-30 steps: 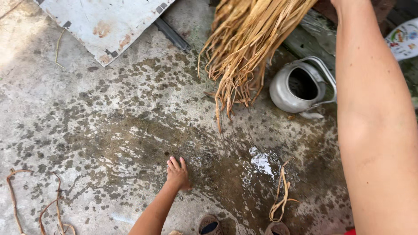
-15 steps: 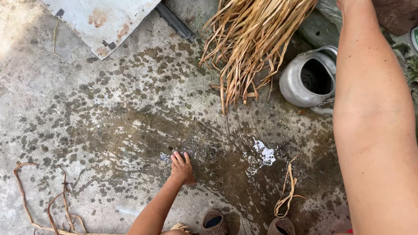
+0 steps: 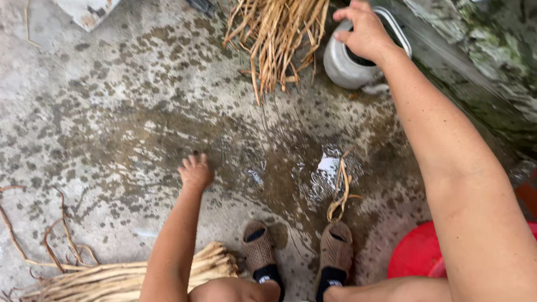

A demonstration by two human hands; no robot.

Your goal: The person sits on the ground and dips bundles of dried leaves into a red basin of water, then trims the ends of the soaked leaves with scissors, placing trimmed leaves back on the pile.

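A: Where is the right hand?

B: At the top of the view, over the mouth of the pot, a small grey metal one lying on the wet floor. The fingers curl over its rim, next to the wire handle. Whether the grip has closed on the rim I cannot tell; the palm hides it.

A: And the pot itself?

B: It lies on its side against the mossy stone edge, mouth facing up at the camera, just right of the straw bunch. The straw tips fan down onto the concrete and nearly touch the pot's left side.

A: The left hand?

B: Flat on the damp floor, fingers spread, holding nothing. It is well apart from the pot, in the lower middle of the view.

A: What else is close?

B: A second bundle of stalks lies under the left forearm at the bottom. Two brown sandals stand side by side, and a twisted strip of fibre lies in the puddle just ahead of the right one. A red basin shows at the lower right, partly hidden by the right arm. Loose fibres curl on the floor at the far left.
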